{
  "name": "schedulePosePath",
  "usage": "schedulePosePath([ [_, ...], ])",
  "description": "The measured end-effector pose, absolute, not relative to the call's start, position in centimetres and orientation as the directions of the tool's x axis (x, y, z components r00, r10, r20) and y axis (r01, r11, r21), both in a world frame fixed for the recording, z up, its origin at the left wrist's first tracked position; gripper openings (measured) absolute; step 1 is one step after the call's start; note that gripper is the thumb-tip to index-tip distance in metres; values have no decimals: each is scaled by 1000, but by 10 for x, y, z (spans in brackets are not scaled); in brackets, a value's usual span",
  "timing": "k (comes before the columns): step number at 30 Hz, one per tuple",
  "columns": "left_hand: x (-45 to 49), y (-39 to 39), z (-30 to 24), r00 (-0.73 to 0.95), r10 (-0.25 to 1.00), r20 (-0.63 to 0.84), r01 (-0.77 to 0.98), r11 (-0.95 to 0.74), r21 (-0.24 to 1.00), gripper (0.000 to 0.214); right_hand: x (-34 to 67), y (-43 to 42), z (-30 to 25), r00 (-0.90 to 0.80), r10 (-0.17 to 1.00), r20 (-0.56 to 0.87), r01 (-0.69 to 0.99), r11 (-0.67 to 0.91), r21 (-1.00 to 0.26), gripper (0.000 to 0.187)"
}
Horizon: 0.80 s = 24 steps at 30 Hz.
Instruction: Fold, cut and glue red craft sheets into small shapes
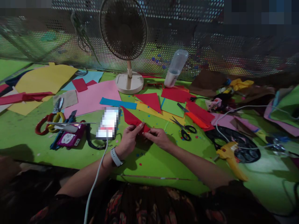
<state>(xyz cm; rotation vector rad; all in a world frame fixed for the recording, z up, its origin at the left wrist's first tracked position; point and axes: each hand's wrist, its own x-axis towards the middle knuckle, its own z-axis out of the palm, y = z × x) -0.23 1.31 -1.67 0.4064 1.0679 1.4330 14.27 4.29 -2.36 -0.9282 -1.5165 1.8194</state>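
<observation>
Between both hands is a pointed piece of red craft sheet (130, 116), apparently folded; I cannot tell whether it is felt or paper. My left hand (128, 138), with a pale watch strap at the wrist, pinches its near part between thumb and fingers. The lower right edge is gripped by the closed fingers of my right hand (159, 138). Black-handled scissors (185, 129) lie partly open to the right. A phone (108, 123) with a lit screen rests left of my left hand. Beyond the hands is a red triangle (149, 101).
A fan (129, 83) and an upended bottle (176, 68) stand at the back. Right are a yellow glue gun (232, 158) and black tray (253, 152). Left lie red-handled scissors (42, 125) and a purple packet (71, 135). A white cable (94, 183) crosses my left forearm.
</observation>
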Motion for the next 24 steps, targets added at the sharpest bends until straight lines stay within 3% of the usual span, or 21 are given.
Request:
schedulePosePath([
  [6,-6,15,-18,-191,936,-297,-538,153,829,17,147,44,-25,-483,872,-82,-78,-137,-988,35],
  [13,-9,14,-12,-173,931,-320,-553,177,814,14,148,45,-26,-479,874,-74,-65,-120,-991,35],
  [24,-7,14,-11,-150,938,-313,-530,191,826,14,148,44,-28,-518,854,45,-10,47,-999,29],
])
